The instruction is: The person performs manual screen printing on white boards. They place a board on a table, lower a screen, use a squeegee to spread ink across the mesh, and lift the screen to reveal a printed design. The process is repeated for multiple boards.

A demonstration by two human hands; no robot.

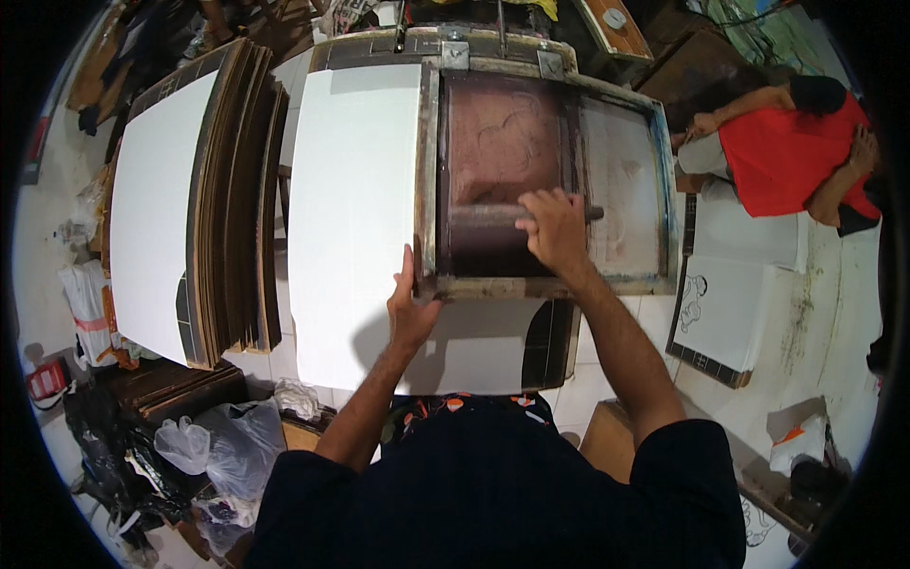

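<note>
My right hand [555, 228] is closed around the handle of a squeegee [488, 216], which lies across the mesh of a wooden-framed printing screen [550, 286]. Dark reddish-brown ink [502, 133] coats the left part of the mesh, with faint curved outlines showing in it. At the screen's near left corner is my left hand [410, 313], index finger stretched along the frame's side and thumb spread toward its near edge. Its other fingers are partly hidden. Beneath the screen, a white sheet [355, 190] lies on a dark-edged board and sticks out on the left and near sides.
Left stands a thick stack of boards [227, 209] topped with white paper. Metal hinge clamps [455, 55] hold the screen's far edge. At right, a person in red [782, 152] sits beside boards bearing printed sheets [716, 313]. Plastic bags [223, 446] lie at lower left.
</note>
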